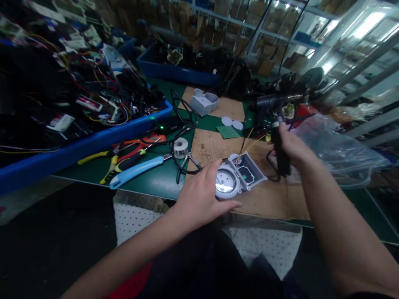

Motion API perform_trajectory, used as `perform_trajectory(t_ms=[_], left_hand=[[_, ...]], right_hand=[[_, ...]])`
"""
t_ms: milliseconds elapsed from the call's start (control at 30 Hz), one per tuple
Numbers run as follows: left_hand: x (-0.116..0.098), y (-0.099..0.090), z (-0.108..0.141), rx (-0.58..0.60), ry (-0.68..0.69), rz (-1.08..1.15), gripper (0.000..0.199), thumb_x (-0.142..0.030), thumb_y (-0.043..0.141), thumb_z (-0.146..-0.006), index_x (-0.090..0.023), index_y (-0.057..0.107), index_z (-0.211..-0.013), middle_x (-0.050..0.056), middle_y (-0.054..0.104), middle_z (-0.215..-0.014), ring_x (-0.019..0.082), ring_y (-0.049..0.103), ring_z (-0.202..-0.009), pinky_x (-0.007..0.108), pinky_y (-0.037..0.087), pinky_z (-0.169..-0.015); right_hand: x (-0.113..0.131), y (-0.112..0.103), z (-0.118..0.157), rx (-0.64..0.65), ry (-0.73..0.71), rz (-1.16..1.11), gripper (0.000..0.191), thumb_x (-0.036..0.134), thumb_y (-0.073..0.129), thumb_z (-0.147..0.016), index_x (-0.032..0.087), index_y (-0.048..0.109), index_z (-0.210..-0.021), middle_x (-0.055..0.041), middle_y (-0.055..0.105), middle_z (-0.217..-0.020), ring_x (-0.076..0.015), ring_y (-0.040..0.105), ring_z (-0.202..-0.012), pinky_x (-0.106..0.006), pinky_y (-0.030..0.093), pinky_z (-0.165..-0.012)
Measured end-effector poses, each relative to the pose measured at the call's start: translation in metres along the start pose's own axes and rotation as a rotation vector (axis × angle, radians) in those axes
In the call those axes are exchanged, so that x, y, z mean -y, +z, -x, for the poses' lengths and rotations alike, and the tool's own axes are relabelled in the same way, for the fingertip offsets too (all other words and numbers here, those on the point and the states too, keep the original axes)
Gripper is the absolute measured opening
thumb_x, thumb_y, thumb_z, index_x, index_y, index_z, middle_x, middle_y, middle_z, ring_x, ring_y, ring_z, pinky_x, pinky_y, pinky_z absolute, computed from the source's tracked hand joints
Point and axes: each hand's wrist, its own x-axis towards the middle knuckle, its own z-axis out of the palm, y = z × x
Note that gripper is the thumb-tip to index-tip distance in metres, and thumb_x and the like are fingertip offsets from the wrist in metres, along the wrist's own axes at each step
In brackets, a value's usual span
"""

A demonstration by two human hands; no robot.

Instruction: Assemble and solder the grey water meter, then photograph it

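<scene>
At the far left, a blue bin (93, 143) brims with wired parts, probably set there so they stay within reach. Beside it on the green surface (162, 180), pliers (112, 169) and a light-blue-handled tool (137, 171) lie with their handles towards the person, likely for easy picking up. A white roll (180, 147) sits just past the blue tool's tip.

The left hand (199, 189) cups the round end of a gray housing (239, 177), fingers along its far left side and thumb near its lower edge; this grip seems meant to keep the part from sliding. The housing rests on a cardboard sheet (271, 199), perhaps laid down to spare the surface from scratches. Its long axis runs aslant, the round dial end pointing left and towards the person, the square, open-topped end pointing right and slightly away (thin yellow wires (247, 143) show just beyond it).

To the right, the right hand (293, 145) is closed around a black driver (283, 153), held nearly upright with its shaft downward, apart from the housing. A clear plastic bag (336, 153) lies behind that wrist.
</scene>
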Motion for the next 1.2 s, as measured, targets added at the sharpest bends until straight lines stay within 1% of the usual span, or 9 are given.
perform_trajectory(t_ms=[133, 233, 300, 367, 467, 600, 733, 867, 1200], left_hand=[[-0.011, -0.006, -0.015, 0.036, -0.040, -0.086, 0.083, -0.057, 0.081, -0.077, -0.016, 0.049, -0.141, 0.017, 0.067, -0.132, 0.037, 0.067, -0.116, 0.052, 0.055, -0.099], [-0.007, -0.009, -0.028, 0.037, -0.096, 0.001, 0.076, -0.054, 0.084, -0.072, -0.018, 0.057, -0.134, 0.013, 0.071, -0.124, 0.035, 0.068, -0.111, 0.049, 0.052, -0.097], [0.003, -0.010, -0.039, 0.013, -0.189, 0.196, 0.073, -0.050, 0.091, -0.064, -0.020, 0.066, -0.126, 0.010, 0.074, -0.115, 0.033, 0.068, -0.104, 0.043, 0.051, -0.092], [0.015, -0.008, -0.050, -0.055, -0.329, 0.539, 0.066, -0.040, 0.099, -0.052, -0.019, 0.075, -0.110, 0.008, 0.075, -0.104, 0.028, 0.067, -0.094, 0.034, 0.050, -0.082], [0.031, -0.004, -0.062, -0.066, -0.419, 0.729, 0.049, -0.045, 0.094, -0.060, -0.016, 0.077, -0.095, 0.006, 0.074, -0.088, 0.020, 0.064, -0.076, 0.026, 0.047, -0.066], [0.031, 0.005, -0.067, -0.098, -0.514, 0.880, 0.043, -0.052, 0.086, -0.070, -0.016, 0.076, -0.090, 0.004, 0.073, -0.081, 0.017, 0.064, -0.068, 0.025, 0.049, -0.059], [0.012, 0.022, -0.064, -0.194, -0.552, 1.021, 0.045, -0.055, 0.081, -0.075, -0.019, 0.074, -0.101, 0.003, 0.076, -0.091, 0.019, 0.070, -0.077, 0.029, 0.058, -0.071], [-0.003, 0.041, -0.056, -0.226, -0.522, 1.093, 0.039, -0.050, 0.078, -0.081, -0.021, 0.073, -0.106, 0.001, 0.078, -0.101, 0.017, 0.072, -0.087, 0.028, 0.058, -0.084], [0.004, 0.031, -0.061, -0.100, -0.429, 0.994, 0.035, -0.047, 0.083, -0.077, -0.015, 0.075, -0.089, 0.004, 0.076, -0.092, 0.018, 0.069, -0.078, 0.025, 0.055, -0.072]], right_hand=[[-0.043, 0.034, -0.001, 0.044, 0.103, -0.019, 0.054, 0.057, 0.043, -0.107, 0.009, 0.066, -0.104, -0.0064, 0.068, -0.082, -0.0144, 0.066, -0.070, -0.032, 0.058, -0.074], [-0.054, 0.033, 0.006, -0.042, 0.060, -0.016, 0.036, 0.044, 0.070, -0.092, 0.009, 0.069, -0.102, -0.0139, 0.069, -0.099, -0.0281, 0.068, -0.100, -0.046, 0.054, -0.097], [-0.050, 0.028, 0.024, -0.160, -0.004, -0.030, 0.038, 0.036, 0.073, -0.086, 0.009, 0.068, -0.112, -0.0201, 0.062, -0.126, -0.0362, 0.055, -0.127, -0.053, 0.041, -0.114], [-0.041, 0.027, 0.057, -0.312, -0.068, -0.092, 0.042, 0.033, 0.066, -0.090, 0.014, 0.062, -0.127, -0.0174, 0.050, -0.145, -0.0325, 0.043, -0.141, -0.050, 0.032, -0.123], [-0.019, 0.040, 0.120, -0.461, -0.130, -0.473, 0.034, 0.041, 0.052, -0.103, 0.021, 0.057, -0.129, -0.0131, 0.056, -0.134, -0.0245, 0.057, -0.122, -0.041, 0.051, -0.104], [0.009, 0.083, 0.175, -0.130, -0.041, -0.816, 0.036, 0.052, 0.051, -0.104, 0.020, 0.056, -0.119, -0.0109, 0.065, -0.111, -0.0205, 0.068, -0.095, -0.031, 0.060, -0.073], [0.030, 0.112, 0.175, 0.071, -0.033, -0.939, 0.052, 0.061, 0.047, -0.104, 0.017, 0.048, -0.132, -0.0119, 0.067, -0.118, -0.0188, 0.072, -0.093, -0.029, 0.061, -0.073], [0.042, 0.110, 0.167, 0.077, -0.013, -0.943, 0.072, 0.063, 0.075, -0.086, 0.020, 0.043, -0.135, -0.0111, 0.069, -0.120, -0.0234, 0.072, -0.101, -0.030, 0.059, -0.078], [0.025, 0.113, 0.180, 0.068, -0.028, -0.898, 0.056, 0.057, 0.074, -0.086, 0.023, 0.051, -0.124, -0.0046, 0.073, -0.105, -0.0240, 0.072, -0.091, -0.029, 0.053, -0.074]])
